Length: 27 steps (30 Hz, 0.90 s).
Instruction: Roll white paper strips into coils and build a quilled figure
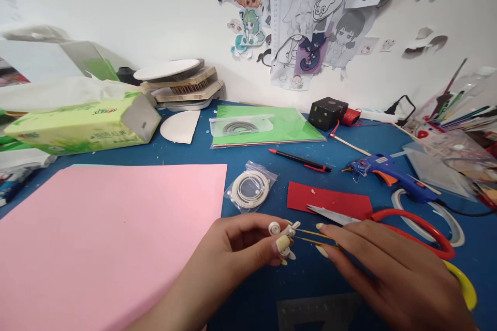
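Near the middle of the blue table, my left hand (244, 248) pinches a small white piece of rolled paper coils (274, 228) between thumb and fingers. Thin gold tweezers (313, 233) are gripped in my right hand (392, 264), their two tips reaching the right side of the coil piece. Whether the tips clamp a part of it I cannot tell. Behind my right hand lie scissors (417, 220) with red handles, their blades resting on a red strip (330, 199). A clear bag with coiled white strips (250, 190) lies beyond my left hand.
Pink paper (116, 238) covers the left side. A blue glue gun (399, 177) with its cord lies at right, beside a white strip loop (458, 227). Farther back are a black pen (298, 159), green sheets (287, 119) and a tissue pack (85, 124). A clear ruler (318, 307) lies in front.
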Each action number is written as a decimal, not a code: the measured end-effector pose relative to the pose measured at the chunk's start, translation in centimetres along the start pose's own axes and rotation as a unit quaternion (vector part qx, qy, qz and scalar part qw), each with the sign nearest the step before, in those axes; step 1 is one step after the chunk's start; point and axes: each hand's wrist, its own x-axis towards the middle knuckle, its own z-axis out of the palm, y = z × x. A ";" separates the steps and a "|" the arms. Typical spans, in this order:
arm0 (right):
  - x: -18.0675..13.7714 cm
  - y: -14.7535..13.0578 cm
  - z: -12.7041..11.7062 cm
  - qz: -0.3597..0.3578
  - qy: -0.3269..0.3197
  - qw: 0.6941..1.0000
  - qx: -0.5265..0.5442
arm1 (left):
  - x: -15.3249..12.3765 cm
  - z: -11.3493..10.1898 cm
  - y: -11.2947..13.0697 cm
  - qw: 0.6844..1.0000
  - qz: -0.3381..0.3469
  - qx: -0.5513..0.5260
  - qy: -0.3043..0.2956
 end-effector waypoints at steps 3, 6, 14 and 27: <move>-0.1 0.1 -0.1 0.003 0.002 1.000 0.003 | 0.1 0.1 0.1 1.000 0.005 -0.020 0.003; -0.2 0.1 -0.2 0.004 0.005 1.000 0.006 | 0.1 0.1 0.1 1.000 0.000 -0.024 0.000; -0.2 0.0 -0.5 -0.038 0.017 0.998 -0.045 | 0.7 -0.4 -0.6 0.999 0.001 -0.036 -0.024; -0.8 -1.0 -0.3 -0.048 0.062 0.991 -0.104 | 0.5 0.1 -0.2 0.996 -0.073 -0.044 -0.010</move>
